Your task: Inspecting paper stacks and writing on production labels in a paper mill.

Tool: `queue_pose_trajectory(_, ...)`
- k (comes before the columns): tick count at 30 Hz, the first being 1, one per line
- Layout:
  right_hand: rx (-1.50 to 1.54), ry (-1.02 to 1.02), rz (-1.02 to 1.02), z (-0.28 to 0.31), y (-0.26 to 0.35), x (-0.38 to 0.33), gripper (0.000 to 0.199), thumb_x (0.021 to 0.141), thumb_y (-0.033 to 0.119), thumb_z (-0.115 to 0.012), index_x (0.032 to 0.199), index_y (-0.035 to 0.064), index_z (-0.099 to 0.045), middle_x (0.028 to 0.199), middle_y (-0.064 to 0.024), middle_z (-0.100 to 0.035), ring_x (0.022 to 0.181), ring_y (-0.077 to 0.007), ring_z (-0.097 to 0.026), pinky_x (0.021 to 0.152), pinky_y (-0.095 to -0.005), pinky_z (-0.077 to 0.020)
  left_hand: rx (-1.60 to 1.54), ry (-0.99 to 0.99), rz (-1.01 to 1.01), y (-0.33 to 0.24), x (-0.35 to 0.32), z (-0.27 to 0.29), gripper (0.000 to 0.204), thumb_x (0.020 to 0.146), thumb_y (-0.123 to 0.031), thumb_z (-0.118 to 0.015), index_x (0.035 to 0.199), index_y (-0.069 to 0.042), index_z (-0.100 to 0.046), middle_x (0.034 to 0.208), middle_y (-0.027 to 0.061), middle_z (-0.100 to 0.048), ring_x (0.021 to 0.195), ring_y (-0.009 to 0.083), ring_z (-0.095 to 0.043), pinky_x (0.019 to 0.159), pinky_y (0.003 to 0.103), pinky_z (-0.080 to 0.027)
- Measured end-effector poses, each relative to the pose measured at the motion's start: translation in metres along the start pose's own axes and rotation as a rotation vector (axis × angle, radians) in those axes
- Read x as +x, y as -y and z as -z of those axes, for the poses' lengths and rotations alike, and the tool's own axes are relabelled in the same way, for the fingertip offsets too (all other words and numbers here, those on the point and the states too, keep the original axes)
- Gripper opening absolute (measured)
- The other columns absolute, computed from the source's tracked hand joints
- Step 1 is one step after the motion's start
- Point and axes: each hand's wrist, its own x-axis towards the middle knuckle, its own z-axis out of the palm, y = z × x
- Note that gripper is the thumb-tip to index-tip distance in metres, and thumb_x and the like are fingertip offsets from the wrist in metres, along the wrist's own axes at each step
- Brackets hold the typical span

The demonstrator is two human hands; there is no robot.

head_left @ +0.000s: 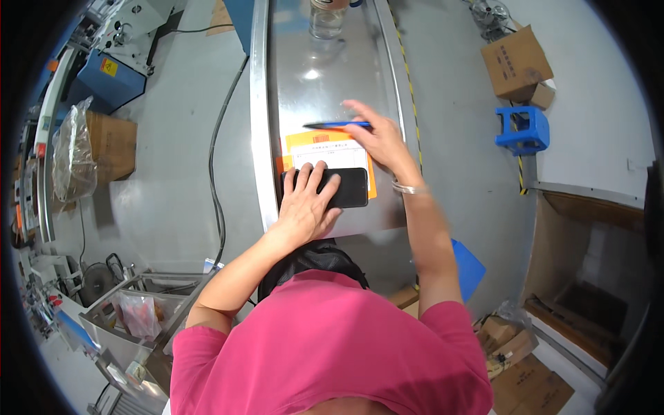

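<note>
Head view | my left hand (304, 204) lies flat, fingers spread, on black phone (339, 187), not gripping | phone rests on orange-and-white form (325, 149) on metal table (325, 83) | my right hand (384, 142) pinches blue pen (335, 125) above form | jar (326, 17) at far end.

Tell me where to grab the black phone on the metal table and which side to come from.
Grip the black phone by its two long edges near the free right end, probably coming from above and the right. It lies flat and lengthwise across the orange and white paper, and the left hand covers its left part, leaving only the right end exposed.
</note>
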Motion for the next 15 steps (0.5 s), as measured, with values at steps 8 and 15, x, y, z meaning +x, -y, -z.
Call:
queue_pose_trajectory(8,0.087,-0.525,-0.130,-0.016,0.024,-0.054,0.021,0.088,0.003,-0.063,0.109,0.0013,-0.065,0.092,-0.0089,-0.065,0.079,-0.0097,-0.062,0.067,-0.0235,-0.0514,0.010,0.176,-0.014,0.008,0.015,-0.002,0.087,0.080,-0.055,-0.063,0.146,-0.010,-0.030,0.153,0.0112,-0.028,0.143,0.0357,-0.017,0.112,0.058,-0.014)
queue_pose_trajectory(15,0.524,-0.586,-0.169,-0.024,0.015,-0.073,0.029,0.092,0.006,-0.061,0.120,-0.0022,-0.056,0.094,-0.0037,-0.062,0.082,-0.0085,-0.061,0.070,-0.0227,-0.0535,-0.012,0.208,-0.167,0.027,0.030,0.014,0.085,0.078,-0.055,-0.064,0.145,-0.013,-0.034,0.151,0.0088,-0.033,0.141,0.0333,-0.024,0.111,0.057,-0.019)
